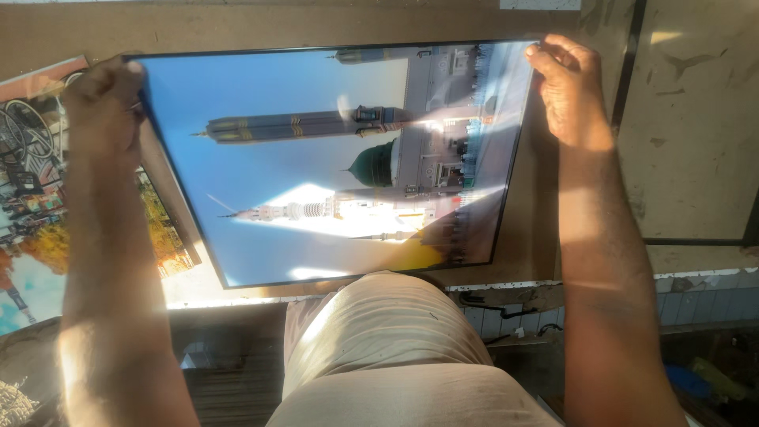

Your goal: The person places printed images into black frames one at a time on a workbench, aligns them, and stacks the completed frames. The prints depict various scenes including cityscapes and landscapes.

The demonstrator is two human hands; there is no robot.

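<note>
I hold a large framed picture (277, 103) with a thin black frame above a brown worktable (316, 24). It shows a blue sky, tall towers and a green dome, seen sideways, with sunlight glaring off its glass. My left hand (103, 103) grips its far left corner. My right hand (565, 87) grips its far right corner. The picture tilts, its near edge close to my body.
A colourful printed poster (32, 198) lies on the left of the table, partly under the picture. A black-edged board or panel (696, 134) lies to the right. Below the table's front edge are pale tiles (711, 304) and dark clutter.
</note>
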